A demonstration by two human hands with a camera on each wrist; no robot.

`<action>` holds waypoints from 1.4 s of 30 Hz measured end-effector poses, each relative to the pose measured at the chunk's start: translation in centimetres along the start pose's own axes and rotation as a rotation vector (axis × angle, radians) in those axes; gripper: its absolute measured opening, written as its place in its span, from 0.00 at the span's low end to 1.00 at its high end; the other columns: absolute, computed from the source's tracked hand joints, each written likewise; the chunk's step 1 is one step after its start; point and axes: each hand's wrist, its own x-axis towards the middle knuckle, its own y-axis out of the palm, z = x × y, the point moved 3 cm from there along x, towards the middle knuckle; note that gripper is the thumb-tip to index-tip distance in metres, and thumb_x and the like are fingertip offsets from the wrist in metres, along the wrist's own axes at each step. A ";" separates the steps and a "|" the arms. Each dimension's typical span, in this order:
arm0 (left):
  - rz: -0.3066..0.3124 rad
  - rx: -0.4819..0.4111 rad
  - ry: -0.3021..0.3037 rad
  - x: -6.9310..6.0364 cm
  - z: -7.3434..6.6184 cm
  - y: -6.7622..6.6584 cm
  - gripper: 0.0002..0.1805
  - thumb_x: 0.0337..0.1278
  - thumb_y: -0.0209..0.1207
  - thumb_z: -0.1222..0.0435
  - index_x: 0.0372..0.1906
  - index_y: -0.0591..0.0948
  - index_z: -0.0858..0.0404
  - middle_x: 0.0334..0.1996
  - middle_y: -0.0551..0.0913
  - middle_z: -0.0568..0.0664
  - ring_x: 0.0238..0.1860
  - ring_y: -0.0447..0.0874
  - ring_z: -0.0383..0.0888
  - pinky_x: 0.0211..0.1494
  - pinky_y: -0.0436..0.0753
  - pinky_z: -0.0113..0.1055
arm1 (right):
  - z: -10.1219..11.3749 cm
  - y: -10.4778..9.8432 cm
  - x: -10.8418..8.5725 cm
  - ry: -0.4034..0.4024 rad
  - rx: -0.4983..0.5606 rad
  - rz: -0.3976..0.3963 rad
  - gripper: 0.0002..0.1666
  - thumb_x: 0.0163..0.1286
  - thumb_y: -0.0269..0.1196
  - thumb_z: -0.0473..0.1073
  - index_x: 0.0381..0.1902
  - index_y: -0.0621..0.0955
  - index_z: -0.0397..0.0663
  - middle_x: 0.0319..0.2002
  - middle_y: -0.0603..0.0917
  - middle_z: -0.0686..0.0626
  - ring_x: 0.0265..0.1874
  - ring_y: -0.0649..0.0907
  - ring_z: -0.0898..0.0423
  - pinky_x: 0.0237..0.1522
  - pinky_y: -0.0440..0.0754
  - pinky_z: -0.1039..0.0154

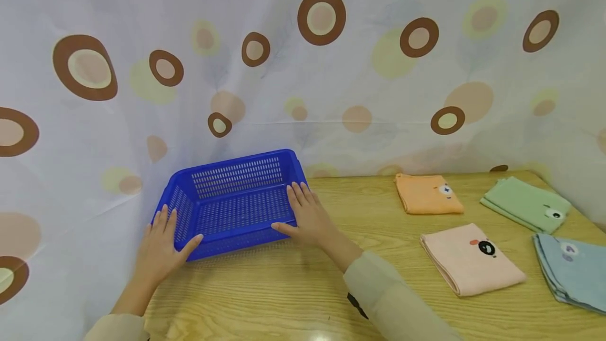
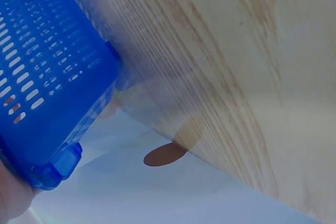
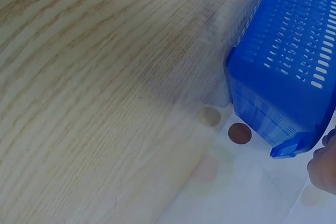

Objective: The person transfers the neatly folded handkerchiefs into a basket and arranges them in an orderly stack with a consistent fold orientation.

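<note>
A blue plastic basket (image 1: pixel 243 207) with slotted walls stands on the wooden table at the back left, against the patterned cloth. My left hand (image 1: pixel 161 249) rests at its front left corner, fingers straight along the left rim and thumb spread toward the front rim. On the opposite side, my right hand (image 1: pixel 307 214) touches the right rim with extended fingers, its thumb lying over the front edge. The left wrist view shows the basket's outer wall (image 2: pixel 58 93) with part of the hand below; the right wrist view shows the wall (image 3: pixel 283 87) and a fingertip beside it.
Folded cloths lie on the table (image 1: pixel 360 209) to the right: orange (image 1: pixel 423 194), green (image 1: pixel 525 204), pink (image 1: pixel 471 259) and light blue (image 1: pixel 575 270), which the frame edge cuts off. A white cloth with coloured circles (image 1: pixel 279 83) hangs behind the table and on its left.
</note>
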 end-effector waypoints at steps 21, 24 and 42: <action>0.105 0.045 -0.003 1.0 1.3 0.2 0.54 0.58 0.46 0.38 0.66 0.49 0.85 0.67 0.47 0.79 0.67 0.46 0.73 0.68 0.49 0.64 | -0.1 -0.2 1.5 0.038 0.050 0.008 0.52 0.67 0.47 0.68 0.72 0.47 0.37 0.73 0.47 0.38 0.73 0.44 0.44 0.74 0.44 0.49; 0.108 0.052 -0.001 1.0 1.3 0.4 0.55 0.58 0.46 0.38 0.66 0.49 0.85 0.67 0.46 0.79 0.67 0.46 0.73 0.69 0.49 0.64 | -0.1 0.0 1.5 0.042 0.027 0.028 0.52 0.66 0.47 0.69 0.72 0.47 0.37 0.73 0.47 0.39 0.74 0.44 0.45 0.74 0.43 0.50; 0.133 0.044 -0.029 0.9 1.4 0.4 0.56 0.58 0.45 0.37 0.65 0.48 0.86 0.67 0.44 0.80 0.67 0.42 0.75 0.70 0.47 0.62 | -0.3 0.7 1.7 0.070 -0.046 0.075 0.55 0.65 0.45 0.72 0.72 0.46 0.35 0.73 0.47 0.38 0.73 0.46 0.43 0.74 0.46 0.50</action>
